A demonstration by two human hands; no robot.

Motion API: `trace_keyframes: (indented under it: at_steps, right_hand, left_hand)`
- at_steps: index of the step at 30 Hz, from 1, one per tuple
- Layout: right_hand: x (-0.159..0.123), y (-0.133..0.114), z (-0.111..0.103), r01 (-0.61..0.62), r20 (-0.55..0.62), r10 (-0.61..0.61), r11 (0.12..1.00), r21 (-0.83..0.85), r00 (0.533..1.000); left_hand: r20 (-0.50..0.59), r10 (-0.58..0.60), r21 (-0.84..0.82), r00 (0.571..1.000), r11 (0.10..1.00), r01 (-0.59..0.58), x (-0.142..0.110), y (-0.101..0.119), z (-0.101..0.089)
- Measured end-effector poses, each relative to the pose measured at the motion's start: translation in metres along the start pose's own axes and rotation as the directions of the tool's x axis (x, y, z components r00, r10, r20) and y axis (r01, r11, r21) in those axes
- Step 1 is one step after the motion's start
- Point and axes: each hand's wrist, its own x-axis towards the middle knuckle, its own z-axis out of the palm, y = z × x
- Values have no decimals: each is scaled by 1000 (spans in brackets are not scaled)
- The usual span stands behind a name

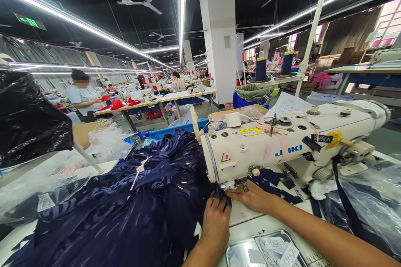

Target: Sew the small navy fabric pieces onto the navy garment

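Observation:
A white Juki sewing machine stands on the table in front of me. A big heap of dark navy fabric lies to its left and runs under the needle. My left hand rests on the fabric edge with fingers curled down on it, just left of the needle area. My right hand lies flat with fingers stretched toward the presser foot, pressing the fabric beside it.
A metal tray with white labels sits at the near table edge. Clear plastic bags lie at the right, a black plastic bag at the left. Two navy thread cones stand behind the machine. Other people work at tables farther back.

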Motion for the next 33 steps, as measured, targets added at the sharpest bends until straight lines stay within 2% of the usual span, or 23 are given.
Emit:
trace_keyframes:
  at_steps: [6,17,27,30,33]
  right_hand:
    - [-1,-1,2,8,40,-7,1000,-21,999]
    - [0,-5,6,-63,89,77,988,-142,993]
    - [6,-6,2,-101,1,103,980,-174,995]
    - [4,-5,3,-100,-37,95,978,-185,995]
    - [2,-10,5,-105,-24,102,976,-190,994]
  left_hand:
    - [-27,29,61,999,998,-27,2,-1,4]
    - [-6,-5,95,1000,995,6,9,1,3]
    - [-13,-17,69,1000,997,17,10,0,1]
    - [-10,-10,-34,1000,999,10,5,-5,-4]
    - [12,-10,-199,1000,980,12,0,-18,-10]
